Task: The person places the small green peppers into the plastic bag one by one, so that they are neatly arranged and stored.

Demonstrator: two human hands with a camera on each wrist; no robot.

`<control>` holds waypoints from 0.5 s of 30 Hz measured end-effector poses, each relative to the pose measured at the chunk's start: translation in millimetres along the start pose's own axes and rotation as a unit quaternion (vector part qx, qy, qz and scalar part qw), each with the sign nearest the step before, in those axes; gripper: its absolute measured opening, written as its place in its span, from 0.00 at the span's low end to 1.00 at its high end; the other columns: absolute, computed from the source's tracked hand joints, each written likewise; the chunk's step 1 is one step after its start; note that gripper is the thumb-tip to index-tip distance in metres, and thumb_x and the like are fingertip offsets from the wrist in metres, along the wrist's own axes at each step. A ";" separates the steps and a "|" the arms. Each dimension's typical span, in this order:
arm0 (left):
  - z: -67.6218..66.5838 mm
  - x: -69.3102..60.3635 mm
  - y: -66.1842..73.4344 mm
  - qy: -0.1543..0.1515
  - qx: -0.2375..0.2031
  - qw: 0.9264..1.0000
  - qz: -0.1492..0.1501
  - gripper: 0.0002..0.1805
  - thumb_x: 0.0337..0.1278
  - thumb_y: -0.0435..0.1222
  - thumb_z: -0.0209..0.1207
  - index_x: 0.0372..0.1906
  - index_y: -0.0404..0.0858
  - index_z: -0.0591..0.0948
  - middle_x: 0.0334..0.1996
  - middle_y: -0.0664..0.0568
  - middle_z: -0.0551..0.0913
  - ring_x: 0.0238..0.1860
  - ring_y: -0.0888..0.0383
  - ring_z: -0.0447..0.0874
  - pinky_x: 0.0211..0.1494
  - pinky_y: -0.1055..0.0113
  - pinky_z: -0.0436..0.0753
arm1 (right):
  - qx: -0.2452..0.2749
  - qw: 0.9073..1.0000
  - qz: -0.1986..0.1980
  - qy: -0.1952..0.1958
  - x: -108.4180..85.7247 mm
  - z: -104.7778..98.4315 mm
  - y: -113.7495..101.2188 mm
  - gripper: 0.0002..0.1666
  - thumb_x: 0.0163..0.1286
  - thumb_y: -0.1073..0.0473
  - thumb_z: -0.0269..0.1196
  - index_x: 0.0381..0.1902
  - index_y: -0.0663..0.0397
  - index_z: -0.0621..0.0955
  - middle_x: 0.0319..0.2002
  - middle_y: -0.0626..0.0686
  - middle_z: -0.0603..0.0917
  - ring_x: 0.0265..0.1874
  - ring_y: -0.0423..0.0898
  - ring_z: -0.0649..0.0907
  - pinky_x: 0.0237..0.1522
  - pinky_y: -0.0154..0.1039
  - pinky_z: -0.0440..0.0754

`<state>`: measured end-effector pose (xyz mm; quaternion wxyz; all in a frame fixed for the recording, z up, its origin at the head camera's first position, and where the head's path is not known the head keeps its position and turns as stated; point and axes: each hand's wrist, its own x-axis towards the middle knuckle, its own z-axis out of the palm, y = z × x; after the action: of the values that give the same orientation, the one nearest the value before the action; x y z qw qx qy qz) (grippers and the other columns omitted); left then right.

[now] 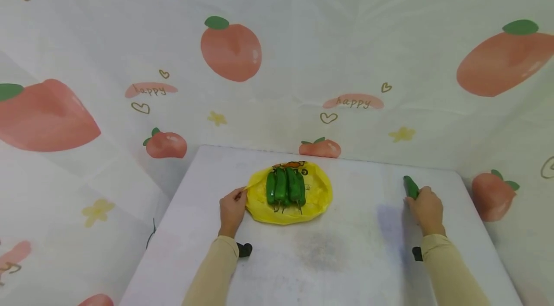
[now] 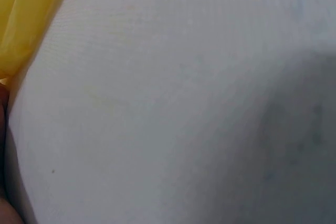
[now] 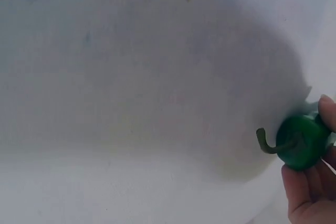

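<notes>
Several green peppers (image 1: 281, 186) lie side by side on a yellow plastic bag (image 1: 318, 205) spread on the table, their stems toward me. At the bag's left edge my left hand (image 1: 232, 208) pinches the plastic. The left wrist view catches only a corner of the yellow bag (image 2: 23, 19) and a sliver of fingers. Off to the right, my right hand (image 1: 427, 207) grips a single green pepper (image 1: 411, 186). In the right wrist view this pepper (image 3: 302, 142) shows its stem end, with thumb and fingers around it.
The white table (image 1: 346, 267) runs back to a wall sheet (image 1: 277, 104) printed with fruit and flowers. Similar sheeting hangs at both sides. Dark pieces (image 1: 245, 249) show by each wrist. A thin dark cord (image 1: 151, 234) hangs at the table's left edge.
</notes>
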<state>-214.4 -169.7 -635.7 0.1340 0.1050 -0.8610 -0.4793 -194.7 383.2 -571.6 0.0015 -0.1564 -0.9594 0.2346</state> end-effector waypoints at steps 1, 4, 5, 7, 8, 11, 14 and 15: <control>0.0 0.5 0.0 -0.001 -0.001 1.000 -0.001 0.13 0.69 0.43 0.62 0.48 0.42 0.91 0.35 0.51 0.91 0.31 0.61 0.81 0.36 0.76 0.79 | 0.001 1.000 0.004 -0.002 -0.7 -0.1 -1.2 0.27 0.69 0.60 0.63 0.47 0.85 0.70 0.35 0.78 0.79 0.31 0.65 0.81 0.31 0.53 0.78; 0.2 0.6 0.2 -0.007 -0.003 1.000 -0.006 0.14 0.69 0.44 0.61 0.48 0.43 0.91 0.35 0.51 0.91 0.31 0.61 0.81 0.37 0.76 0.79 | 0.007 1.000 0.020 -0.007 -4.2 -0.3 -3.9 0.27 0.71 0.59 0.62 0.48 0.85 0.70 0.36 0.77 0.79 0.32 0.64 0.80 0.32 0.52 0.77; 0.3 0.3 -0.2 -0.009 -0.004 1.000 -0.008 0.14 0.69 0.44 0.61 0.48 0.43 0.91 0.35 0.51 0.91 0.31 0.61 0.81 0.37 0.76 0.79 | 0.011 1.000 0.024 -0.009 -5.0 0.0 -4.2 0.28 0.71 0.59 0.62 0.49 0.85 0.69 0.37 0.77 0.79 0.32 0.64 0.80 0.32 0.52 0.77; 0.5 -0.3 -0.9 -0.012 -0.005 1.000 -0.011 0.13 0.69 0.44 0.61 0.49 0.43 0.91 0.35 0.51 0.91 0.31 0.62 0.81 0.36 0.76 0.79 | 0.016 0.999 0.029 -0.011 -6.5 0.7 -5.0 0.28 0.71 0.58 0.61 0.50 0.84 0.69 0.38 0.77 0.79 0.33 0.64 0.80 0.32 0.52 0.77; 0.2 -0.6 -0.7 -0.013 -0.006 1.000 -0.011 0.13 0.69 0.44 0.61 0.49 0.43 0.90 0.36 0.51 0.91 0.31 0.62 0.81 0.36 0.76 0.79 | 0.018 0.999 0.030 -0.012 -7.2 1.2 -5.6 0.28 0.72 0.58 0.61 0.50 0.84 0.69 0.38 0.77 0.79 0.33 0.63 0.80 0.33 0.52 0.77; -0.4 -0.5 -0.1 -0.012 -0.007 1.000 -0.007 0.13 0.69 0.43 0.61 0.49 0.43 0.90 0.37 0.50 0.91 0.32 0.61 0.82 0.37 0.75 0.79 | 0.023 0.999 0.031 -0.019 -7.8 2.1 -8.1 0.29 0.72 0.57 0.61 0.51 0.83 0.69 0.40 0.77 0.79 0.34 0.64 0.81 0.32 0.51 0.78; -0.9 0.5 0.9 -0.010 -0.004 1.000 -0.006 0.13 0.70 0.43 0.61 0.49 0.42 0.90 0.37 0.50 0.91 0.32 0.61 0.82 0.37 0.75 0.80 | 0.034 0.998 0.040 -0.028 -9.3 2.2 -11.7 0.30 0.73 0.56 0.61 0.54 0.82 0.69 0.43 0.78 0.79 0.35 0.64 0.81 0.30 0.49 0.79; -0.8 0.9 1.2 -0.009 -0.003 1.000 -0.006 0.13 0.70 0.43 0.61 0.49 0.42 0.90 0.37 0.50 0.91 0.32 0.61 0.82 0.37 0.75 0.80 | 0.039 0.998 0.045 -0.031 -10.1 2.0 -12.9 0.30 0.74 0.55 0.60 0.55 0.81 0.68 0.44 0.78 0.79 0.35 0.64 0.82 0.29 0.48 0.79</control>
<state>-215.0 -170.0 -634.2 0.1237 0.1060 -0.8601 -0.4835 -189.1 368.4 -566.9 -0.0328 -0.1919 -0.9410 0.2767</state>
